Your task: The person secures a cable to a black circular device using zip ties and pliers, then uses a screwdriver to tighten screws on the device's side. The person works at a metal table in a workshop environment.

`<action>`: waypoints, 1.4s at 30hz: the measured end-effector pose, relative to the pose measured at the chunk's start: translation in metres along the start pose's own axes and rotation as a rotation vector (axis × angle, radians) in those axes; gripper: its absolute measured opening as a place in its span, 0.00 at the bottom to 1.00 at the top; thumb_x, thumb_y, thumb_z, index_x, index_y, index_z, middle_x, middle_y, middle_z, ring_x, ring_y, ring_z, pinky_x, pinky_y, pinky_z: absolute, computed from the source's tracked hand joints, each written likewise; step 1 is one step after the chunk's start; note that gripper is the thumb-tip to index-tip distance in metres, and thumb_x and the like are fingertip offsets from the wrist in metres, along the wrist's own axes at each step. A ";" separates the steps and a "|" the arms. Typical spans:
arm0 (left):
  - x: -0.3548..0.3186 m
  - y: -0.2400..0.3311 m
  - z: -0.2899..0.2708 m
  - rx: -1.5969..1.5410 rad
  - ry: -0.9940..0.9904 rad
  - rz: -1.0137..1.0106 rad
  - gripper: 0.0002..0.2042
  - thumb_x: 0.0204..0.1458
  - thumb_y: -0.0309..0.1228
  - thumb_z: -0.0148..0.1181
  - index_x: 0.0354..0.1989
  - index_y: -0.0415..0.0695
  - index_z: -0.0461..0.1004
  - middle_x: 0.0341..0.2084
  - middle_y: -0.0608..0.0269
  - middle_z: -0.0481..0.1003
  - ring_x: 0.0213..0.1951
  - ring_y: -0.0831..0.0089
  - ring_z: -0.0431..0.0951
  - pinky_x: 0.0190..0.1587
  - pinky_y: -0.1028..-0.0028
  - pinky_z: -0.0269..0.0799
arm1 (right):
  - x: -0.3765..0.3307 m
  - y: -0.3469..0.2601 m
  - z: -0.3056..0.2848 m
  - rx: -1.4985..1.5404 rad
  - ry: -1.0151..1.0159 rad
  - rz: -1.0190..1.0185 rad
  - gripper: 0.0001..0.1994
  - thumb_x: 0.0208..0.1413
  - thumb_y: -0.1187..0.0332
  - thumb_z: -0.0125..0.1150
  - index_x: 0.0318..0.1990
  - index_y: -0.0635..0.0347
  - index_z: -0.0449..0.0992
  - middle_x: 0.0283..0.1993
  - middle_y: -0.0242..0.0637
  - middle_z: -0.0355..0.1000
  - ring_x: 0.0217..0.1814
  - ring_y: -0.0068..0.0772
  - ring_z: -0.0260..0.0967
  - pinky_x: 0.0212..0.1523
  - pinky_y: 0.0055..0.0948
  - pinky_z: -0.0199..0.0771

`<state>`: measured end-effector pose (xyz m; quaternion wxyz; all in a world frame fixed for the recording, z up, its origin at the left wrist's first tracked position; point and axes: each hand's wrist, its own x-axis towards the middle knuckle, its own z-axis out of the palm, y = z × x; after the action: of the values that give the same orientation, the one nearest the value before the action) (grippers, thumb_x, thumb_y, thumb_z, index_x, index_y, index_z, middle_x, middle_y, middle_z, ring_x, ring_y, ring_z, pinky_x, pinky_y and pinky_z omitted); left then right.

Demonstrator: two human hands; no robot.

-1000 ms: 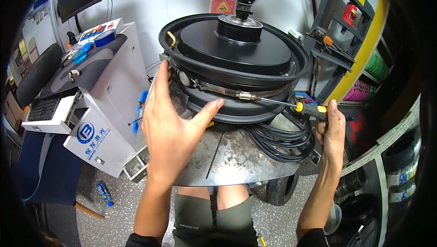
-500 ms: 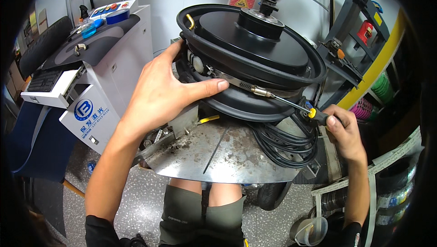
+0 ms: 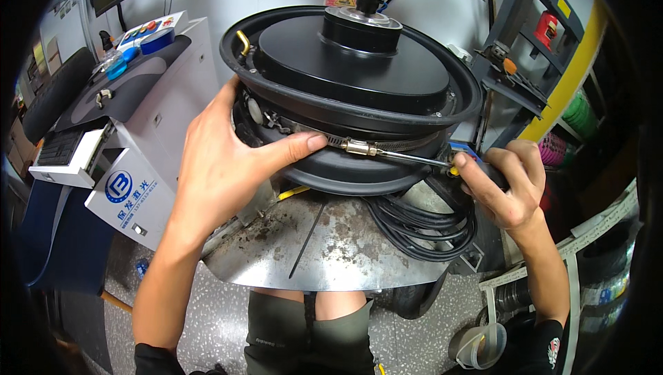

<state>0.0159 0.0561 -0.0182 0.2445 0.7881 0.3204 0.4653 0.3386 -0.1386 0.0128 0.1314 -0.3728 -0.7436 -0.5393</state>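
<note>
A repair workshop, seen from above a work stand.

A scuffed, rust-flecked grey sheet-metal bench top point(image 3: 331, 251) carries a large black wheel rim with a hub motor point(image 3: 352, 71). A white and grey machine cabinet with coloured push buttons point(image 3: 131, 133) stands to the left. A dark metal storage rack point(image 3: 525, 64) stands to the right, beside what may be stacked tyres, blurred at the edge. The floor is speckled grey stone point(image 3: 207, 320).

Left hand point(image 3: 224, 161) splayed flat (thumb extended); right hand point(image 3: 507, 181) fisted.
</note>
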 end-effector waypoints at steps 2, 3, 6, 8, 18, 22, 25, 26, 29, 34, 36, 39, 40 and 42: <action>0.002 -0.001 0.003 0.030 0.032 0.058 0.47 0.42 0.50 0.88 0.64 0.27 0.77 0.52 0.39 0.88 0.56 0.50 0.89 0.64 0.57 0.81 | 0.004 0.000 0.003 -0.009 0.054 0.011 0.28 0.37 0.71 0.80 0.53 0.42 0.93 0.33 0.30 0.70 0.31 0.33 0.67 0.29 0.29 0.67; 0.003 0.000 0.004 0.001 0.021 0.047 0.46 0.42 0.50 0.88 0.64 0.27 0.77 0.51 0.40 0.88 0.55 0.50 0.90 0.64 0.57 0.81 | 0.003 -0.001 0.003 -0.016 0.075 0.022 0.28 0.36 0.71 0.80 0.53 0.43 0.93 0.33 0.30 0.70 0.31 0.33 0.67 0.28 0.29 0.67; 0.001 0.005 0.010 -0.091 0.007 0.038 0.41 0.44 0.47 0.88 0.61 0.29 0.79 0.49 0.42 0.89 0.52 0.51 0.90 0.63 0.59 0.81 | 0.004 0.001 -0.014 0.299 -0.191 0.210 0.19 0.50 0.73 0.77 0.53 0.53 0.92 0.30 0.32 0.71 0.26 0.31 0.71 0.24 0.29 0.68; 0.002 0.006 0.012 -0.074 0.005 0.035 0.40 0.44 0.46 0.88 0.60 0.29 0.79 0.49 0.42 0.89 0.52 0.53 0.90 0.63 0.59 0.81 | 0.013 0.000 -0.026 0.734 -0.441 0.538 0.14 0.63 0.71 0.72 0.55 0.58 0.90 0.28 0.32 0.73 0.27 0.28 0.71 0.27 0.28 0.70; 0.000 0.008 0.006 -0.013 -0.038 -0.023 0.36 0.51 0.44 0.85 0.60 0.29 0.78 0.48 0.45 0.88 0.53 0.58 0.88 0.64 0.61 0.78 | -0.009 -0.003 0.000 0.021 -0.016 0.066 0.18 0.60 0.61 0.78 0.59 0.38 0.91 0.27 0.24 0.58 0.22 0.23 0.61 0.22 0.27 0.64; 0.001 -0.002 0.012 -0.022 -0.007 0.034 0.37 0.51 0.44 0.86 0.61 0.28 0.77 0.47 0.46 0.88 0.51 0.59 0.89 0.63 0.61 0.79 | 0.001 0.000 -0.006 0.930 -0.219 0.530 0.15 0.71 0.59 0.73 0.58 0.57 0.90 0.38 0.39 0.86 0.33 0.38 0.84 0.38 0.33 0.84; -0.001 0.002 0.005 -0.014 -0.019 -0.022 0.38 0.50 0.44 0.86 0.61 0.29 0.77 0.46 0.46 0.89 0.49 0.59 0.89 0.61 0.62 0.80 | 0.032 0.015 -0.019 1.491 -0.649 1.081 0.19 0.74 0.57 0.71 0.58 0.65 0.88 0.37 0.37 0.84 0.40 0.24 0.80 0.46 0.28 0.80; -0.004 0.004 0.003 -0.009 -0.019 -0.038 0.37 0.50 0.44 0.86 0.61 0.29 0.77 0.47 0.46 0.89 0.49 0.59 0.89 0.61 0.62 0.80 | 0.035 0.015 -0.017 1.424 -0.643 1.000 0.20 0.74 0.57 0.72 0.60 0.65 0.87 0.37 0.35 0.83 0.38 0.18 0.75 0.42 0.26 0.77; -0.002 0.006 0.001 -0.005 0.003 0.027 0.38 0.49 0.44 0.86 0.62 0.30 0.78 0.49 0.45 0.89 0.50 0.58 0.89 0.62 0.62 0.80 | 0.005 -0.002 -0.001 0.673 -0.140 0.487 0.19 0.68 0.58 0.75 0.60 0.58 0.88 0.36 0.34 0.79 0.30 0.31 0.74 0.33 0.32 0.77; 0.001 0.005 0.005 -0.086 -0.040 0.026 0.39 0.48 0.43 0.88 0.63 0.30 0.77 0.51 0.43 0.88 0.55 0.53 0.90 0.63 0.60 0.81 | 0.002 0.004 -0.010 0.185 -0.125 0.138 0.19 0.56 0.61 0.80 0.55 0.52 0.90 0.26 0.30 0.66 0.22 0.32 0.67 0.23 0.33 0.67; 0.000 0.006 0.006 -0.044 -0.039 0.037 0.40 0.47 0.45 0.88 0.62 0.31 0.77 0.51 0.41 0.88 0.55 0.50 0.90 0.63 0.58 0.81 | 0.003 0.002 -0.011 0.456 -0.209 0.331 0.14 0.63 0.64 0.75 0.52 0.59 0.89 0.26 0.34 0.73 0.23 0.35 0.72 0.25 0.34 0.69; 0.000 0.000 0.006 0.003 0.005 0.063 0.41 0.47 0.46 0.88 0.63 0.31 0.77 0.52 0.41 0.87 0.56 0.49 0.89 0.63 0.56 0.80 | 0.021 0.005 -0.017 0.829 -0.378 0.609 0.14 0.73 0.63 0.66 0.50 0.66 0.88 0.32 0.41 0.81 0.29 0.35 0.79 0.35 0.32 0.77; 0.000 0.004 0.003 -0.018 -0.015 0.036 0.42 0.47 0.47 0.88 0.64 0.31 0.77 0.54 0.40 0.87 0.58 0.50 0.88 0.65 0.56 0.80 | 0.034 0.009 -0.025 0.907 -0.495 0.712 0.16 0.77 0.60 0.64 0.49 0.67 0.88 0.35 0.43 0.86 0.32 0.34 0.83 0.41 0.30 0.83; 0.000 0.000 0.003 -0.049 -0.011 0.035 0.42 0.47 0.47 0.88 0.64 0.31 0.76 0.54 0.41 0.87 0.58 0.50 0.88 0.65 0.56 0.79 | 0.034 0.022 -0.016 1.160 -0.659 0.911 0.20 0.79 0.55 0.63 0.52 0.66 0.88 0.31 0.32 0.81 0.29 0.21 0.74 0.35 0.27 0.77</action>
<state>0.0181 0.0558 -0.0201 0.2577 0.7899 0.2937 0.4727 0.3269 -0.1357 0.0547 0.2848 -0.6517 -0.6804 0.1766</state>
